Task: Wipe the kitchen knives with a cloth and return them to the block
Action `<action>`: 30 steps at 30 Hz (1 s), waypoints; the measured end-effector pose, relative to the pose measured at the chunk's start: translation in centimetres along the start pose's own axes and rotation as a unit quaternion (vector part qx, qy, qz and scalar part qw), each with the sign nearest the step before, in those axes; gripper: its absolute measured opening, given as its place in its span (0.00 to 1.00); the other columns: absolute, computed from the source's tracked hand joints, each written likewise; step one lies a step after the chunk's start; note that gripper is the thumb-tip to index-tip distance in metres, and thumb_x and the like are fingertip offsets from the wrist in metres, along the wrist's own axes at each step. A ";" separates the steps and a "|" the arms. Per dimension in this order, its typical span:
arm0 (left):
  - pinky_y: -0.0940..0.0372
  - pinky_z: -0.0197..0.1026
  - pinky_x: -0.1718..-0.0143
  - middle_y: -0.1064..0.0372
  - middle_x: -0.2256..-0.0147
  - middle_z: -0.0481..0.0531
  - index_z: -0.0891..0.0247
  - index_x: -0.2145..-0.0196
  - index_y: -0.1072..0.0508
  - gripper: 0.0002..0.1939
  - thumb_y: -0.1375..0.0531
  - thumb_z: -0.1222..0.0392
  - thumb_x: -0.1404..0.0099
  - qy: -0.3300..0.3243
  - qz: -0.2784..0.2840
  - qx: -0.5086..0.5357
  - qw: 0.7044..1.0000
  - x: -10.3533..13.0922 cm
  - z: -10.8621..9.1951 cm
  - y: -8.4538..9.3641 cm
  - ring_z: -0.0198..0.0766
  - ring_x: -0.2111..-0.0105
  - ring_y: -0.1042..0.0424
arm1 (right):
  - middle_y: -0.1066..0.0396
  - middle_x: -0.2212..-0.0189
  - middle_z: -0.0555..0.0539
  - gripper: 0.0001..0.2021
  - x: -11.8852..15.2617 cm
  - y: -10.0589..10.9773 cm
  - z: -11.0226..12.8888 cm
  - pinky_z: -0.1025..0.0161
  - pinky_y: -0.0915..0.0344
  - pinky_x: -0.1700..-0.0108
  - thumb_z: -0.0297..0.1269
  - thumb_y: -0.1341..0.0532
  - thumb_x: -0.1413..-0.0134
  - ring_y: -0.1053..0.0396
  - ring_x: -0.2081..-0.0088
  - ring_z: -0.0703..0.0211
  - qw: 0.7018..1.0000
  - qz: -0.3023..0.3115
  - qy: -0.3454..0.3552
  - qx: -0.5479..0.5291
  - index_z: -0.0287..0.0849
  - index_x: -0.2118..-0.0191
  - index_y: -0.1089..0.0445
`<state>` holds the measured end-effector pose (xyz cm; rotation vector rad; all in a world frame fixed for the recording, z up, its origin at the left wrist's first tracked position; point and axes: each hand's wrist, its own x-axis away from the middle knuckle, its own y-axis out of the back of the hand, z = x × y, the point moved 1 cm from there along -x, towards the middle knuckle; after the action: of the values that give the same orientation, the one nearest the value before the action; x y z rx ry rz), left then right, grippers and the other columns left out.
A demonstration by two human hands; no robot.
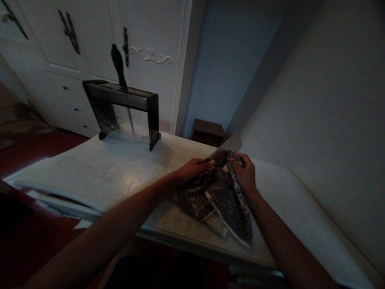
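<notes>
My left hand is closed around the dark handle of a broad-bladed knife, whose blade points up and to the right. With my right hand I pinch a bunched fold of a dark patterned cloth close against the blade near the handle. The rest of this cloth hangs down and spreads over the white table, its pale edge showing. Some of my left fingers are hidden behind the cloth.
A black-framed knife holder with clear sides stands on the table at the back left, a black-handled tool upright in it. White cabinets rise behind. A brown box-like piece is beyond the far edge; a wall borders the right.
</notes>
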<state>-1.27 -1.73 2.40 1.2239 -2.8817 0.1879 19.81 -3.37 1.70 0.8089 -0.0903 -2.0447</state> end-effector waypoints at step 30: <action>0.53 0.32 0.88 0.48 0.82 0.40 0.63 0.77 0.42 0.26 0.39 0.36 0.46 0.005 -0.010 -0.014 1.000 -0.1 0.0 0.1 0.24 0.88 0.47 | 0.25 0.60 0.46 0.12 1.2 -0.6 1.1 0.54 0.36 0.51 0.42 0.39 0.48 0.29 0.58 0.51 0.989 0.093 0.113 0.029 0.44 0.60 0.26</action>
<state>-1.29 -1.57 2.35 1.2423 -2.8522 0.1513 18.31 -4.15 1.71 1.0246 -0.0937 -1.7712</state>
